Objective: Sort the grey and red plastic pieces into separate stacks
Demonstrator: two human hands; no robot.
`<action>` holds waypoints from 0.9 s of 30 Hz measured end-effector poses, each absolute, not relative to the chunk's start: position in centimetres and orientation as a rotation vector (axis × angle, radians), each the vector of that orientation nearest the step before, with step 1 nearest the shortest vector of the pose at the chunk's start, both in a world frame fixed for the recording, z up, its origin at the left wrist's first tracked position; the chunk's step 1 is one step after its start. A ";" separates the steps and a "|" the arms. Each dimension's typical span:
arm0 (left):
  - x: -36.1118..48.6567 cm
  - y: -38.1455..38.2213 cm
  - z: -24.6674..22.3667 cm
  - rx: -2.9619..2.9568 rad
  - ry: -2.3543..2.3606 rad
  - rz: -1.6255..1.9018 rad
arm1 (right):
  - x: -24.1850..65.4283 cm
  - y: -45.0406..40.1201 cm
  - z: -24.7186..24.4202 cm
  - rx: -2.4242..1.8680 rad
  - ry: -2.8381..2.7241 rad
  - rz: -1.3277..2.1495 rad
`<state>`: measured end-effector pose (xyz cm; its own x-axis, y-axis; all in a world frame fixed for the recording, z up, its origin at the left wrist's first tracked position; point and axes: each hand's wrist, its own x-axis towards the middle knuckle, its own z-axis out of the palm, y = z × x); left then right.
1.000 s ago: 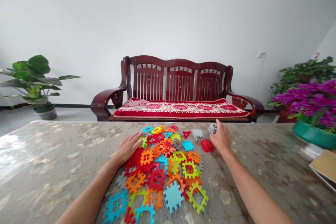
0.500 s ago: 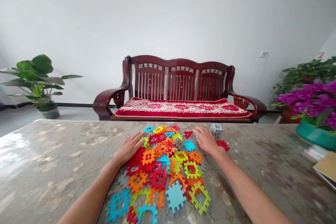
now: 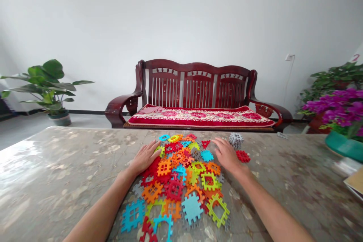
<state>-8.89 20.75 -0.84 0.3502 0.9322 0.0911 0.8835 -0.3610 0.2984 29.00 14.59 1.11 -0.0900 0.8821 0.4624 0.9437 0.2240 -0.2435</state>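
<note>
A heap of flat, notched plastic pieces in red, orange, blue, lime and grey spreads over the middle of the patterned table (image 3: pixel 85 166). My left hand (image 3: pixel 146 155) lies palm down along the heap's left edge, fingers stretched out, by a lime piece (image 3: pixel 162 151). On the heap's right side, my right hand (image 3: pixel 227 154) rests with its fingers apart, close to a blue piece (image 3: pixel 207 155) and a small red triangle (image 3: pixel 205 143). Neither hand holds anything. Just right of that hand are a grey cube (image 3: pixel 236 140) and a red piece (image 3: pixel 243 156).
Beyond the table stands a dark red wooden bench (image 3: pixel 198 87) with a red floral mat (image 3: pixel 198 117). Purple flowers in a teal pot (image 3: pixel 343 146) and a tan box-like item (image 3: pixel 356 181) sit at the right. A potted plant (image 3: pixel 59 118) stands left.
The whole view has shifted slightly, so things appear a little further right. My right hand sits slightly closer to the heap's blue piece; the pieces look otherwise unmoved.
</note>
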 end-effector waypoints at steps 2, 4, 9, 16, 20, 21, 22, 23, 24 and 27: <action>-8.5 20.7 -0.8 2.415 1.629 0.370 | 27.9 13.4 0.6 -1.599 -1.952 -0.076; -8.0 20.7 -0.9 2.419 1.612 0.394 | 27.0 12.4 -0.1 -1.548 -1.921 -0.014; -6.0 20.5 -1.4 2.391 1.639 0.445 | 26.3 11.0 -1.6 -1.550 -1.821 0.088; -5.4 19.5 0.0 2.292 1.499 0.529 | 27.1 9.4 -3.3 -1.544 -1.654 0.132; -8.2 16.7 0.7 2.322 1.379 0.455 | 27.2 8.6 -3.7 -1.544 -1.580 0.120; -8.8 15.8 0.6 2.352 1.360 0.422 | 27.1 8.6 -3.6 -1.538 -1.574 0.115; -9.2 14.9 0.3 2.384 1.357 0.401 | 27.0 8.6 -3.6 -1.531 -1.571 0.113; -9.4 14.0 0.0 2.414 1.373 0.395 | 26.9 8.6 -3.5 -1.526 -1.570 0.114; -9.4 13.2 -0.4 2.436 1.407 0.409 | 26.9 8.6 -3.4 -1.525 -1.567 0.117; -8.0 11.6 -1.6 2.450 1.578 0.466 | 26.7 8.7 -3.1 -1.545 -1.549 0.120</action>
<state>-7.96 11.59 -1.57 0.3840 0.9096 0.1584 0.8497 -0.4153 0.3250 26.74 8.65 -3.15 0.2051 0.8329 0.5140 0.7438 0.2087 -0.6350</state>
